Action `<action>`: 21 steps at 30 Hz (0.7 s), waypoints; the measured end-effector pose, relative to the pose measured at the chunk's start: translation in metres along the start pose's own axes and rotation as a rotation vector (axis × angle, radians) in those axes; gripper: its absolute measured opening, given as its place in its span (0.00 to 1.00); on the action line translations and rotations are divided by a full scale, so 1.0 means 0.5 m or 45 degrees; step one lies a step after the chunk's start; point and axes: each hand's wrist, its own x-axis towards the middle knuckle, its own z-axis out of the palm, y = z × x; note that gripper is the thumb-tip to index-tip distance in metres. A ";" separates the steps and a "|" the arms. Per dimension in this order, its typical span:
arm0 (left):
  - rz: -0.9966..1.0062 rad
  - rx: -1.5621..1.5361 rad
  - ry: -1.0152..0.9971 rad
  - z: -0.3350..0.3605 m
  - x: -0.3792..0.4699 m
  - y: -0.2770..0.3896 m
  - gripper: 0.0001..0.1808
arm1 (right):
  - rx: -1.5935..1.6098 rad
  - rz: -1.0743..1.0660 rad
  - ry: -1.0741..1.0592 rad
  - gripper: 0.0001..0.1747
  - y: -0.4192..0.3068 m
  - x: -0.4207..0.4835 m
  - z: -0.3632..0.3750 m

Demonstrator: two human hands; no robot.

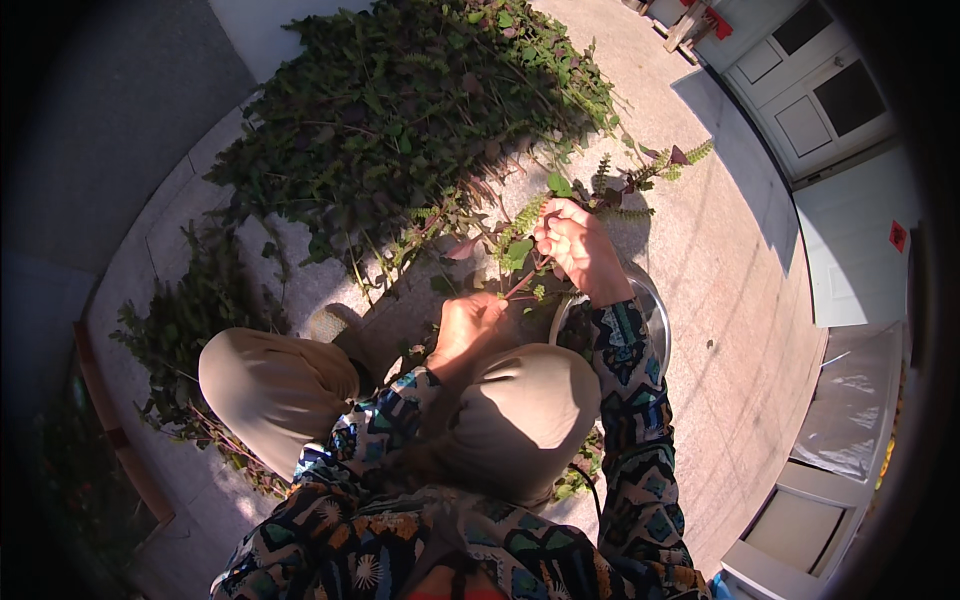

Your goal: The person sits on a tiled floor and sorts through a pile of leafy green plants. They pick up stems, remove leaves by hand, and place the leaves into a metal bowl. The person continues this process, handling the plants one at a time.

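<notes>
My left hand grips the lower end of a reddish plant stem between my knees. The stem looks like perilla, with green and purple leaves and green seed spikes. At its upper part, the curled fingers of my right hand pinch a small dark purple leaf. Below my right wrist stands a round metal basin with dark leaves inside, partly hidden by my sleeve and knee.
A large heap of cut leafy stems lies ahead on the paved ground. A smaller pile of stems is by my left knee. Off to the right are a pale double door and a white cabinet.
</notes>
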 end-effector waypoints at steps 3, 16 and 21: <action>0.010 0.017 -0.017 0.008 -0.001 0.001 0.11 | 0.081 0.136 0.154 0.10 0.047 0.001 -0.011; 0.027 0.074 -0.126 0.005 0.005 -0.020 0.11 | 0.148 0.237 -0.088 0.15 0.055 -0.028 0.007; -0.110 0.107 -0.259 -0.014 0.005 -0.002 0.08 | 0.067 0.245 0.284 0.12 0.075 -0.045 0.018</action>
